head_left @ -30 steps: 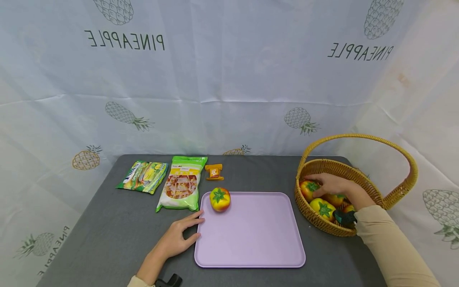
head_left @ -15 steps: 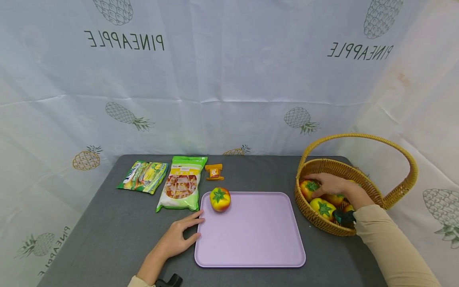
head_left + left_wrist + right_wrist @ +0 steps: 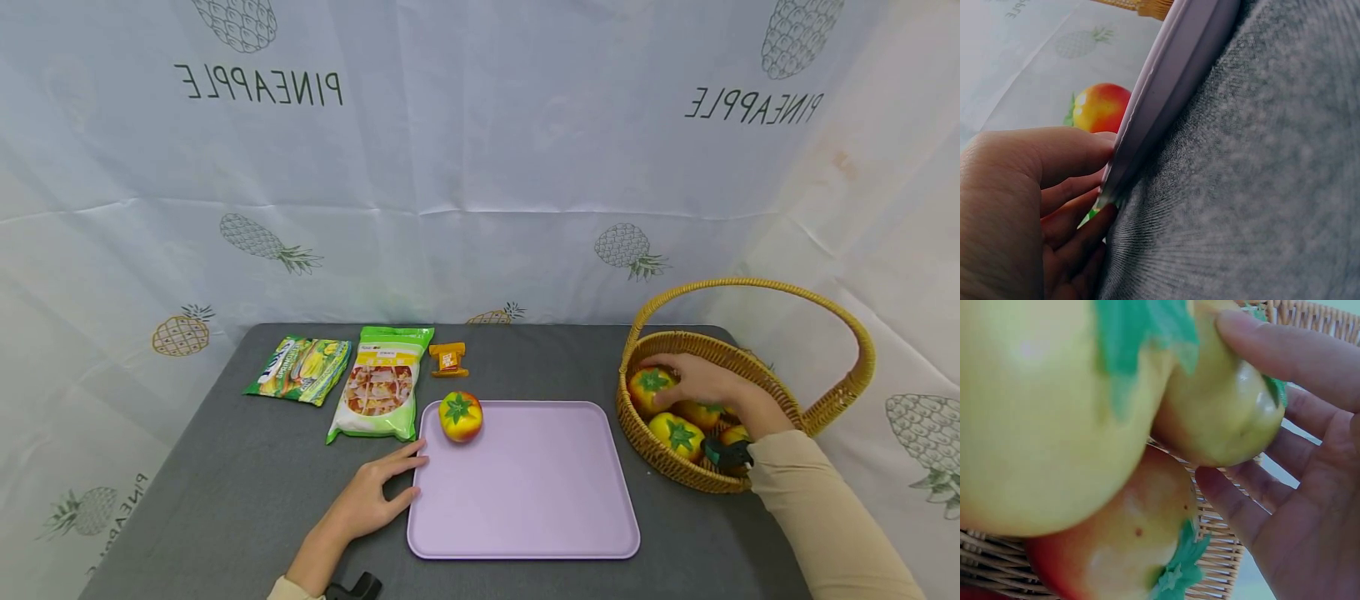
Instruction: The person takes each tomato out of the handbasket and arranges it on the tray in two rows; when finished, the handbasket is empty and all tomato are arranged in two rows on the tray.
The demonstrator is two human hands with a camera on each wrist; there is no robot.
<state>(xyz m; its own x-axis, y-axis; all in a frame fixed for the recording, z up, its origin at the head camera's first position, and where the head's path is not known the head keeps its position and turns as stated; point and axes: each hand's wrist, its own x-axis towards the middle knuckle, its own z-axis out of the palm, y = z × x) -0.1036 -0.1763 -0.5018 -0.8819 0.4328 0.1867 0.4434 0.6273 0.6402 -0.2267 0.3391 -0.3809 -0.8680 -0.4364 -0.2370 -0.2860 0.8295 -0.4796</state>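
Note:
My right hand [image 3: 697, 382] is inside the wicker basket [image 3: 667, 471], thumb and fingers around a yellow-and-red fruit [image 3: 649, 387] with a green leafy top. In the right wrist view the thumb lies on this fruit [image 3: 1210, 419] and the fingers curl along its far side. Another such fruit [image 3: 677, 435] lies nearer, with more partly hidden under the hand and wrist. My left hand [image 3: 371, 496] rests at the left edge of the lilac tray [image 3: 525, 492], fingertips touching the rim. One more yellow-and-red fruit [image 3: 461, 417] sits in the tray's far left corner.
Behind the tray lie a small orange packet [image 3: 448, 360], a green-and-white food bag [image 3: 381, 383] and a green-and-yellow packet [image 3: 302, 369]. The basket's tall handle [image 3: 750, 283] arches over the right hand. A pineapple-print curtain [image 3: 480, 167] hangs behind the grey table [image 3: 217, 492].
My right hand has risen slightly and shifted a little to the right, and the fruit at its fingers shows more. My left hand, the tray and the packets have stayed put.

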